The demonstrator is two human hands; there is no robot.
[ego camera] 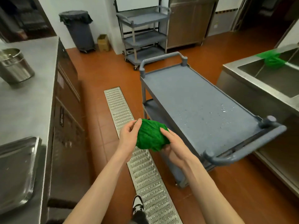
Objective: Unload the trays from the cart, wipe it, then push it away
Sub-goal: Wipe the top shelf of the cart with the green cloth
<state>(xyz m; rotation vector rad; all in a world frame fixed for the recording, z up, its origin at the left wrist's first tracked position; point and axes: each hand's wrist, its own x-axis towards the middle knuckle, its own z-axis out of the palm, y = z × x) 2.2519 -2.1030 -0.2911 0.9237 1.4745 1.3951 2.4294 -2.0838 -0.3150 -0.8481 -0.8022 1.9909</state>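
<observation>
A bunched green cloth (pixel 149 136) is held between both hands, just left of the grey cart (pixel 194 101). My left hand (pixel 128 136) pinches its left edge. My right hand (pixel 174 147) cups it from below and the right, thumb curled over the top. The cart's top shelf carries no trays and has water drops near its right end. Its near handle (pixel 242 152) lies right of my hands. A stack of steel trays (pixel 16 172) lies on the counter at the lower left.
A steel counter (pixel 29 97) with a metal bucket (pixel 13 65) runs along the left. A sink (pixel 271 78) with another green cloth (pixel 273 59) is at the right. A floor drain grate (pixel 139 156) runs below. A second cart (pixel 144 36) and a bin (pixel 79 29) stand at the back.
</observation>
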